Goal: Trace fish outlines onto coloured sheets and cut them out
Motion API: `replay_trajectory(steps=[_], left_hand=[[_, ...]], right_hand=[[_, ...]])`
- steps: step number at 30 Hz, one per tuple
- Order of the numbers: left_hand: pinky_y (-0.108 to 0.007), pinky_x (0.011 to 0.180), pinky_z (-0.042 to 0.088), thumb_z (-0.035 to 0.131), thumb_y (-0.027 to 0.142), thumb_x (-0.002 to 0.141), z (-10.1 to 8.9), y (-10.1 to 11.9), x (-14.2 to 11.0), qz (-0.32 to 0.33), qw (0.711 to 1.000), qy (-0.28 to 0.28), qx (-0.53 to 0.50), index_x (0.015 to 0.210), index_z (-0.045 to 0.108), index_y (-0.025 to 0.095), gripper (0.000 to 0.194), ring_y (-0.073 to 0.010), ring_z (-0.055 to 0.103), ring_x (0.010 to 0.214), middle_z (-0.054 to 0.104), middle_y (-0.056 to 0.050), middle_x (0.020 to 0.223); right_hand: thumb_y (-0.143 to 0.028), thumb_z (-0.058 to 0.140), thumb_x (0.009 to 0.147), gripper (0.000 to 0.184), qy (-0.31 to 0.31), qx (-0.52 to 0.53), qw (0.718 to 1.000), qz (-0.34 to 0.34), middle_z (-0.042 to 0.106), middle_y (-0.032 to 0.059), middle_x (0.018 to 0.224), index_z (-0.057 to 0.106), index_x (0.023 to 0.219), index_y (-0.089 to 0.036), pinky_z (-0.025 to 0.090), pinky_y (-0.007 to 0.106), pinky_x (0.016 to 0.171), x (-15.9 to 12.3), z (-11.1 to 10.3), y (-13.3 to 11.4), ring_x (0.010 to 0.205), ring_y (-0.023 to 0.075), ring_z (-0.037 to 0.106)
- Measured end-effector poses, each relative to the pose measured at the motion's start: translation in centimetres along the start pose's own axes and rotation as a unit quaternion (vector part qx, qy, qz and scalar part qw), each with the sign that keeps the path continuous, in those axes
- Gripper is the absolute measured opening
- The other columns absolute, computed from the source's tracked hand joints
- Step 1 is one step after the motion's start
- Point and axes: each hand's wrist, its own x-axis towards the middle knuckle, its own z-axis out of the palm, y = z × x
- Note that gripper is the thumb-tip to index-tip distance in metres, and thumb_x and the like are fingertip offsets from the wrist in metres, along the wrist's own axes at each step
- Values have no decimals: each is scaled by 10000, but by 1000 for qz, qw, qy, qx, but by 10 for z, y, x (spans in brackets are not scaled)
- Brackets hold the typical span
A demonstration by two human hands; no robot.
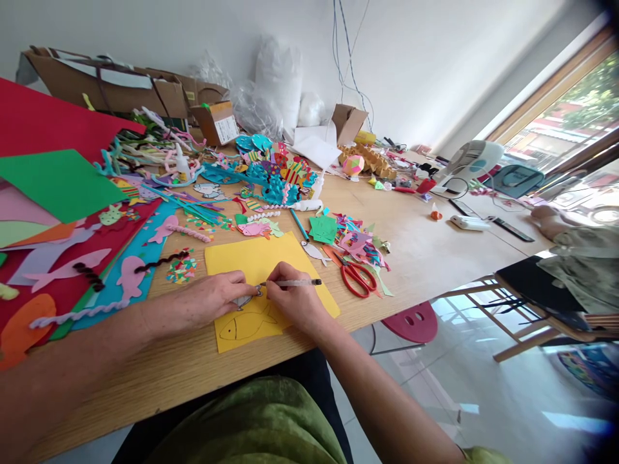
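Note:
A yellow sheet of paper [251, 254] lies on the table in front of me, with a fish outline [247, 324] drawn in black near its front edge. My right hand [294, 298] is closed around a pen [300, 283], its tip at a small grey-white paper fish cutout [244, 301] on the sheet. My left hand [213, 298] presses that cutout down with its fingers together, covering part of it. Right of the sheet lie red-handled scissors [358, 278] and another white paper fish [314, 252].
Coloured paper sheets [58, 183], pink fish cutouts [130, 276] and pipe cleaners [80, 314] cover the left side. Paper scraps [358, 235], glue bottles [182, 164] and cardboard boxes [111, 87] sit farther back. Another person's arm [546, 222] rests at the right, beside a chair [527, 296].

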Motion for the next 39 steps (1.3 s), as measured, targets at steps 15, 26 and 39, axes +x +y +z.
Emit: replay_trajectory(steps=[15, 26, 39], left_hand=[[-235, 704, 440, 455, 97, 833, 2, 1, -1, -12, 999, -9, 34, 1207, 547, 251, 415, -164, 582, 842, 552, -29, 934], [-227, 649, 430, 421, 120, 853, 7, -2, -3, 6, 1000, 10, 25, 1198, 546, 259, 392, -158, 573, 803, 533, -20, 896], [-251, 692, 432, 420, 109, 831, 4, 3, -3, -22, 1000, -4, 5, 1128, 563, 215, 346, -170, 565, 823, 535, -23, 919]], right_hand=[[-174, 480, 655, 58, 6, 32, 999, 4, 506, -48, 533, 469, 603, -198, 301, 200, 455, 3, 0, 3, 489, 94, 431], [-164, 476, 639, 72, 16, -1, 1000, 9, 482, -52, 517, 455, 580, -200, 288, 204, 446, 1, -1, 1, 480, 95, 407], [-173, 490, 638, 62, -2, 12, 1000, 4, 489, -50, 518, 468, 585, -198, 289, 202, 440, 4, 3, 0, 476, 94, 415]])
